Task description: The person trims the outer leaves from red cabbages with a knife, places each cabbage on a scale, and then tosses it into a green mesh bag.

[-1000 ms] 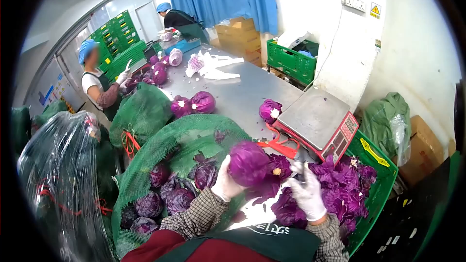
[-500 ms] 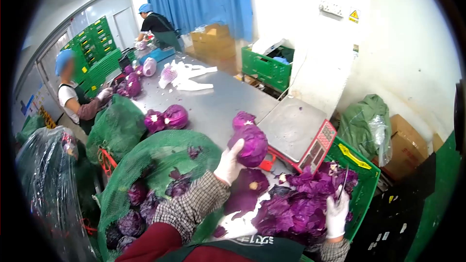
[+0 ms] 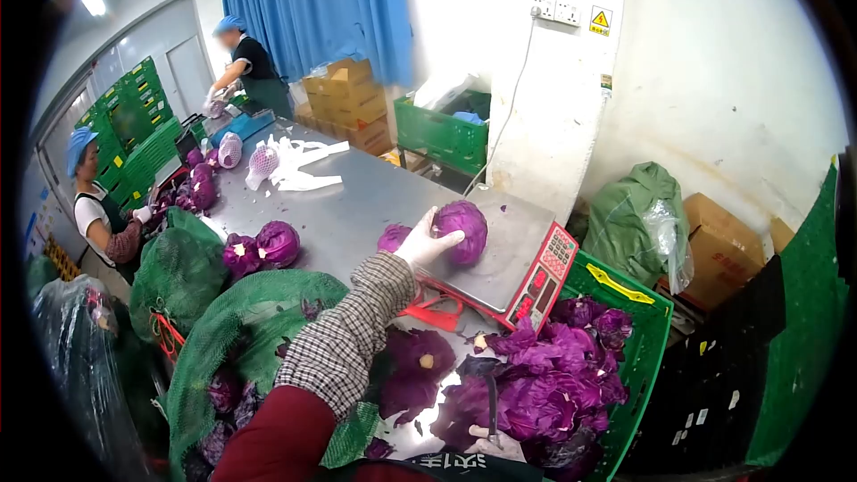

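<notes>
My left hand [image 3: 427, 243], in a white glove, is closed round a red cabbage [image 3: 462, 230] at the near left part of the scale's metal pan [image 3: 511, 259]. Low in the view, my gloved right hand [image 3: 496, 446] is closed on a knife [image 3: 492, 403], its narrow blade pointing up and away from me. Loose purple cabbage leaves [image 3: 558, 375] are heaped beside this hand, in and around a green crate [image 3: 644, 348]. Behind my left hand, another red cabbage [image 3: 393, 237] shows partly on the steel table [image 3: 357, 183].
Left of my arm, a green mesh sack [image 3: 210, 339] holds several cabbages. Two trimmed cabbages [image 3: 261, 250] sit beyond it. White foam nets [image 3: 303, 165] lie farther along the table. Two people in blue caps work at the far end and left side.
My left hand has carried the cabbage forward to the scale, whose display now shows red digits. My right hand has moved left and toward me with the knife. The view has shifted.
</notes>
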The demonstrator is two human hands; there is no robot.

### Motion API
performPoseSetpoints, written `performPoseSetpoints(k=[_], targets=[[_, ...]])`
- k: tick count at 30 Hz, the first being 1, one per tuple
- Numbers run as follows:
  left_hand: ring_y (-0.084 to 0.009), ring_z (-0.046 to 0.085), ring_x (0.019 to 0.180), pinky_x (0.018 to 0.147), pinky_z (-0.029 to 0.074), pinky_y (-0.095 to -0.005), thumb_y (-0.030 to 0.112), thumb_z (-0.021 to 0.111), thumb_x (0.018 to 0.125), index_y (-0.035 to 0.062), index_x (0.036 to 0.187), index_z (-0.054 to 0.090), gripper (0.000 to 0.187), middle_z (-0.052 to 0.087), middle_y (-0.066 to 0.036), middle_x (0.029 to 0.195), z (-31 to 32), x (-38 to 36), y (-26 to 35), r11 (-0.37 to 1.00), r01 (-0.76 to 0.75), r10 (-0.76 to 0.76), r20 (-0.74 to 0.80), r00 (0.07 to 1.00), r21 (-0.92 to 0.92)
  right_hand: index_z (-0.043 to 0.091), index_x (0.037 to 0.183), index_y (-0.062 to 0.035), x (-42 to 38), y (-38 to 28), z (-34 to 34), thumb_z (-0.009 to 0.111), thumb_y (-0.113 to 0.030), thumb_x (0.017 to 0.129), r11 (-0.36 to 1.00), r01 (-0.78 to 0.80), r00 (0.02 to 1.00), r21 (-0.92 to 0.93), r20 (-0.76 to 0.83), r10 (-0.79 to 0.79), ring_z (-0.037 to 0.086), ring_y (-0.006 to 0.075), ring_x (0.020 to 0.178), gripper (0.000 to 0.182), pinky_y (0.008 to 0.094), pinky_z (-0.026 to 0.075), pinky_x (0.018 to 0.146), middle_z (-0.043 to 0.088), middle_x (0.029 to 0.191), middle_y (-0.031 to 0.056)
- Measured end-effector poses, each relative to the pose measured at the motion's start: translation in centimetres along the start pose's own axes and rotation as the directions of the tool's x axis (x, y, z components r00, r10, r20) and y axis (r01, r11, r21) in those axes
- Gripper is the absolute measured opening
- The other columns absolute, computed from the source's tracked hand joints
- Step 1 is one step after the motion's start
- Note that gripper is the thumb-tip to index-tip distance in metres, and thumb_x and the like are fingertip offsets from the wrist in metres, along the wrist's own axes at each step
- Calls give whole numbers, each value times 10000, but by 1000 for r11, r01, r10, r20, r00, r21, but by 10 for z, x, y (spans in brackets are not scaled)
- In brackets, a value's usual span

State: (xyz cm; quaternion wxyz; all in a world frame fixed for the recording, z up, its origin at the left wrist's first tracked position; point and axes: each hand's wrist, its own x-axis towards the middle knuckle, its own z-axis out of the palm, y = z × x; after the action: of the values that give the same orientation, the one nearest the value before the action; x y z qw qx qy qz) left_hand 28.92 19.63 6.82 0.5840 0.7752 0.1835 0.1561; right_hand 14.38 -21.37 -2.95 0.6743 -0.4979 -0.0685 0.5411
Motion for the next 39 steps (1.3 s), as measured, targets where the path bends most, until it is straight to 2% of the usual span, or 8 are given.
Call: performPoseSetpoints(k=[10,17,26,31,34,36,37,39], targets=[[-315,478,1290,1033,433,-386,522,774,760,-40,1478,265,1044,378,-259,1467,-37,-9,30,984,145,-142,-41,989,104,426,1361,59,22,-16,8,535,-153,990,968,121,992,-222,68,-108,606,97,676,441,188,484,601,666,937,170],[-322,289,1424,1168,247,-371,498,783,744,-57,1463,287,1035,295,-267,1511,-50,5,29,966,3,34,-142,989,258,511,1324,-9,38,-8,3,613,-200,961,992,-15,993,-128,112,30,635,91,879,423,216,499,759,694,964,63],[-363,233,1439,1173,220,-432,467,861,646,-15,1479,272,1129,270,-257,1521,-27,5,35,765,-224,253,38,967,604,543,1305,-51,48,-29,26,660,-198,934,906,-64,997,-418,22,81,528,34,743,416,195,454,666,610,890,-28],[-464,213,1412,1167,243,-448,491,859,571,8,1488,249,1202,216,-316,1509,0,15,14,529,-310,298,169,939,790,547,1264,-10,63,-14,11,660,-150,919,890,82,983,-449,-109,-145,549,49,649,389,202,467,581,655,887,23],[-409,260,1409,1159,260,-467,479,845,582,22,1485,274,1162,283,-296,1487,-4,35,-1,805,-173,250,-60,966,567,517,1258,36,77,-6,-5,641,-109,911,916,51,977,-399,-171,-129,575,73,568,396,219,480,537,688,871,71],[-323,492,1254,1055,409,-430,349,836,677,13,1434,359,956,484,-221,1356,-18,50,-14,994,-52,27,-248,969,-96,527,1171,62,81,3,-7,609,-55,904,890,170,957,-424,-143,-251,539,77,507,304,212,453,470,666,788,61],[-295,562,1181,1008,459,-406,292,827,713,9,1413,387,873,542,-191,1302,-26,57,-15,873,-8,-113,-218,969,-488,523,1163,63,83,6,-10,602,-48,906,869,234,945,-435,-109,-309,544,79,502,291,217,458,462,677,801,74],[-267,599,1122,964,495,-373,255,827,728,-6,1391,398,831,573,-163,1253,-39,53,-3,888,8,-215,-401,891,-459,508,1170,52,94,25,-22,597,-65,915,862,233,942,-450,-116,-315,538,91,463,295,231,451,430,676,788,77]])
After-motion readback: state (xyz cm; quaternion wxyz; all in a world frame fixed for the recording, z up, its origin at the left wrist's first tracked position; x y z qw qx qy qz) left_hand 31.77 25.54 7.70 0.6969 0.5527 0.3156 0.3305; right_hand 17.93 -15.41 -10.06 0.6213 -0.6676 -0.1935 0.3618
